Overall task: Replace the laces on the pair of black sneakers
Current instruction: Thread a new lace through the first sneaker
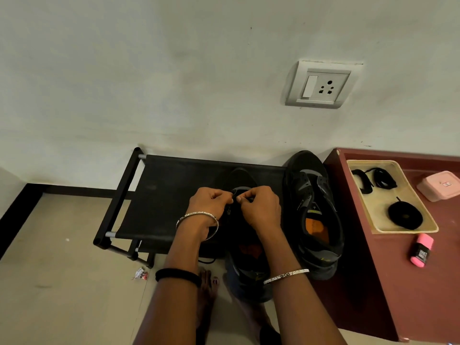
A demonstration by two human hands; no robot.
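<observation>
Left hand [211, 202] and right hand [258, 207], each grip pinched on what looks like a lace [235, 195] at the toe eyelets of the black sneaker [240, 176], at 12 o'clock on the shoe rack [174, 195]; judged limp, light and slippery, best held near its stiff tip.

A single wide-angle view looks from the person's head, forward and steeply down. It faces a pale painted wall [149, 70], which fills the upper half. The low black fabric-topped rack [161, 195] lies near, just below centre, where the left hand [211, 202] and right hand [261, 209] meet; their forearms [298, 307] enter from the bottom edge. A dark red worktop [423, 282] runs off the right edge, the beige floor [49, 270] off the left.
</observation>
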